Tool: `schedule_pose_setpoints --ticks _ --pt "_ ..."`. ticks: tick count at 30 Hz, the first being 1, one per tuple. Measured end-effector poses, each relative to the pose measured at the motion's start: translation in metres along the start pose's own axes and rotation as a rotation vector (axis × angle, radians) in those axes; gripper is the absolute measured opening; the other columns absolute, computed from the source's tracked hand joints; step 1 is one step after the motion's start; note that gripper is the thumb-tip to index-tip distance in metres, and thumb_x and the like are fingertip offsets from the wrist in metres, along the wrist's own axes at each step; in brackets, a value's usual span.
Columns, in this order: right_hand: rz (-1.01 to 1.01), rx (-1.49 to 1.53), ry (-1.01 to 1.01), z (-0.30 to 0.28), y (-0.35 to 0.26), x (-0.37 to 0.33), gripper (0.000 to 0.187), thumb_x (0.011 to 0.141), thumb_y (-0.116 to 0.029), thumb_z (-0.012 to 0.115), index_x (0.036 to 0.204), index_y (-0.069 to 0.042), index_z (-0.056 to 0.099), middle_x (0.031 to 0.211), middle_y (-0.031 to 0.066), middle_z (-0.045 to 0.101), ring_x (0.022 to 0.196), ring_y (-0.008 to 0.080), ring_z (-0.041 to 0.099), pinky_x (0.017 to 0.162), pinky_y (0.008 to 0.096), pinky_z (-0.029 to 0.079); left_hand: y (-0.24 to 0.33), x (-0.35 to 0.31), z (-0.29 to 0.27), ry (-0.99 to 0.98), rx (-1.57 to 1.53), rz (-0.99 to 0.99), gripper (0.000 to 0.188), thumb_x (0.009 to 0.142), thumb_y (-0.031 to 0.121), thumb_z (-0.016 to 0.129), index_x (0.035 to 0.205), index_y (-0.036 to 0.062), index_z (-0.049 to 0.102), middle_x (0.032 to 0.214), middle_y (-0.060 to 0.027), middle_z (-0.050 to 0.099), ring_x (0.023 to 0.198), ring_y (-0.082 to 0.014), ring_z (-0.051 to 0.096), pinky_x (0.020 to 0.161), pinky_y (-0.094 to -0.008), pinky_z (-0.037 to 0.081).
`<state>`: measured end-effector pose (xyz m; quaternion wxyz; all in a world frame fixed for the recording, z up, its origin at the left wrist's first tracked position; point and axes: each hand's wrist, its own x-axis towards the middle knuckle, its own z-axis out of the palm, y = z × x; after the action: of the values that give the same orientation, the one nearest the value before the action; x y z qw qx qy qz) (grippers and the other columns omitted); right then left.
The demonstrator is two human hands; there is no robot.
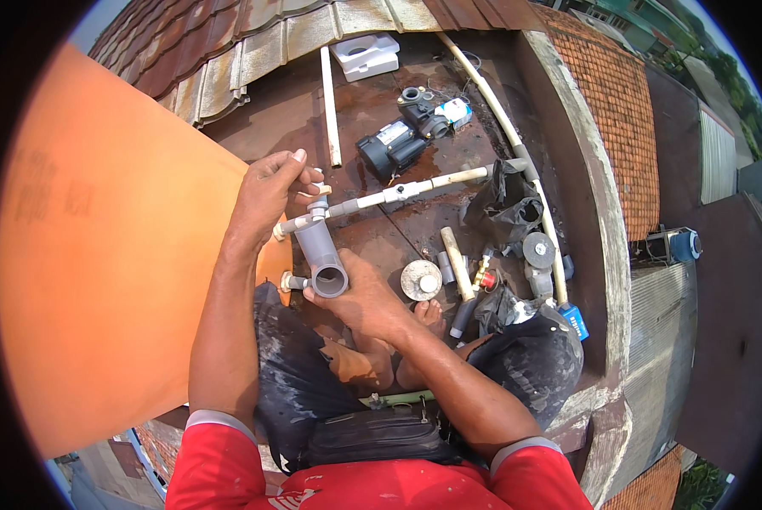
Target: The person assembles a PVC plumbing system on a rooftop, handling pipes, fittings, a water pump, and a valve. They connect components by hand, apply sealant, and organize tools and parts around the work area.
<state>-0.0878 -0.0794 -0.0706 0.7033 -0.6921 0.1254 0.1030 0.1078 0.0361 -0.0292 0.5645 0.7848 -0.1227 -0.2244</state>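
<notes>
My right hand (360, 293) is closed around the lower end of a short, wide grey PVC pipe (315, 246), whose open mouth faces up toward me. The pipe's far end reaches a thin pipe run (372, 201) beside the orange tank (126, 255). Above that end, my left hand (277, 180) is raised with its fingers bent together and the thumb on top. Its fingertips are next to a small pale fitting (320, 194) on the run. Whether they pinch anything is hidden. A second pipe stub (294, 282) sticks out of the tank beside the grey pipe's mouth.
A black water pump (391, 149) lies on the brown roof floor, with a white foam block (364, 56) beyond it. Right of my feet are a round white cap (421, 280), loose pipe pieces (456, 262) and a black plastic bag (507, 204). A low wall (585, 161) runs along the right.
</notes>
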Motion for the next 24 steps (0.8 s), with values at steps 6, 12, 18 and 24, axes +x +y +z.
schedule_pose_setpoints --ticks 6,12,18,24 --pt "-0.014 -0.005 0.000 0.002 0.008 0.004 0.044 0.095 -0.031 0.087 0.119 -0.001 0.065 0.108 0.0140 0.074 0.101 0.0210 0.069 0.092 0.0388 0.056 0.003 -0.003 0.002 -0.023 0.007 0.034 0.042 0.115 0.038 0.061 0.089 0.0057 0.067 0.102 -0.0140 0.079 0.085 -0.0169 0.074 0.076 -0.0299 0.061" --pt "-0.068 0.045 -0.004 0.000 0.003 0.002 0.046 0.094 -0.031 0.087 0.121 0.000 0.065 0.110 0.0166 0.075 0.103 0.0247 0.072 0.093 0.0412 0.056 0.005 -0.005 0.002 -0.029 0.006 0.036 0.045 0.115 0.039 0.060 0.092 0.0019 0.070 0.101 -0.0165 0.077 0.090 -0.0226 0.075 0.080 -0.0347 0.061" --pt "-0.092 -0.023 -0.013 -0.017 -0.017 -0.009 0.050 0.093 -0.036 0.085 0.121 0.000 0.066 0.109 0.0233 0.077 0.105 0.0334 0.076 0.093 0.0446 0.057 -0.004 0.006 0.012 -0.051 0.002 -0.007 0.042 0.115 0.040 0.058 0.103 0.0016 0.071 0.105 -0.0145 0.077 0.090 -0.0207 0.075 0.079 -0.0338 0.061" --pt "-0.172 -0.330 0.011 -0.071 -0.088 -0.069 0.042 0.089 -0.025 0.076 0.114 0.004 0.059 0.102 0.0333 0.073 0.105 0.0545 0.071 0.091 0.0589 0.053 -0.031 0.031 0.096 -0.326 0.498 0.302 0.058 0.102 0.039 0.077 0.151 0.0096 0.064 0.144 -0.0183 0.063 0.123 -0.0300 0.067 0.106 -0.0434 0.056"
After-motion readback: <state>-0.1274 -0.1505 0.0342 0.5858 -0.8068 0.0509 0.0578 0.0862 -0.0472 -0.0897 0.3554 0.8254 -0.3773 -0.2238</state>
